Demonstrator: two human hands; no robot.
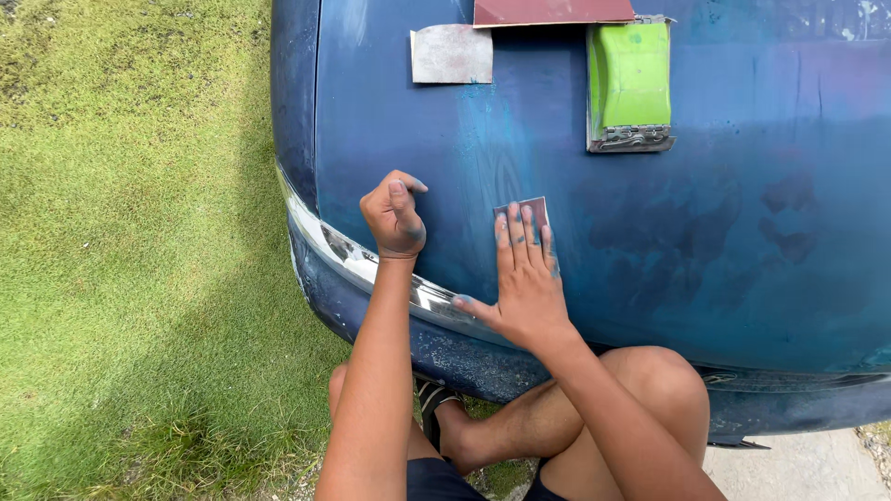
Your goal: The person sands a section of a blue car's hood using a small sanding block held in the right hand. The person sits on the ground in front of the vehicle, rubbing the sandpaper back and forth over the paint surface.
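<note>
A blue car body panel (705,232) with worn, sanded paint fills the upper right. My right hand (524,274) lies flat on it, fingers pressing a small piece of reddish sandpaper (535,209) against the paint. My left hand (394,215) rests on the panel just left of it, curled into a loose fist with nothing visible in it. A chrome trim strip (371,264) runs along the panel's edge under my left wrist.
A green sanding block (629,85) lies on the panel at the top. A grey sandpaper sheet (452,54) and a dark red sheet (552,11) lie beside it. Grass (130,250) covers the left; my bent legs (650,390) are below.
</note>
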